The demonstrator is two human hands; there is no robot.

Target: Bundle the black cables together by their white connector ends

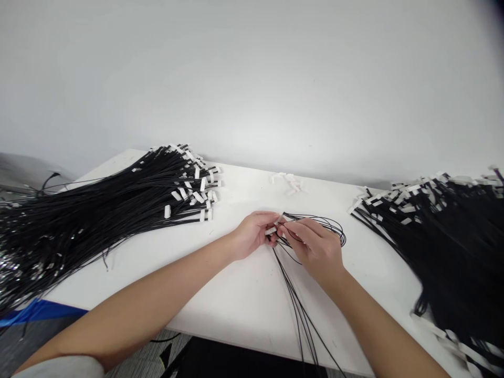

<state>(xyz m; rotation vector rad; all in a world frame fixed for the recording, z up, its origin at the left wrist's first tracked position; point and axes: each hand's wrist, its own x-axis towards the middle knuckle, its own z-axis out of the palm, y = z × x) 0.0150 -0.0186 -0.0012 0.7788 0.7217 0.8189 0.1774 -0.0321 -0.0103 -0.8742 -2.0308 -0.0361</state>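
Over the middle of the table, my left hand (pixel 255 234) is closed around a small white connector (pixel 271 230) between thumb and fingers. Close against it, my right hand (pixel 315 244) pinches at the black wires (pixel 334 231) by the connector, its fingertips partly hidden. From there the thin wires loop out to the right behind my right hand. Several more wire ends (pixel 293 294) hang down across the table and over its front edge. Which single wire my right fingers grip is too small to make out.
A large bundle of black cables (pixel 118 205) with white connectors lies on the left. Another cable pile (pixel 452 236) covers the right side. Several loose white connectors (pixel 290 182) lie at the back of the white table (pixel 220 299), before a pale wall. Blue material (pixel 51 311) sits at lower left.
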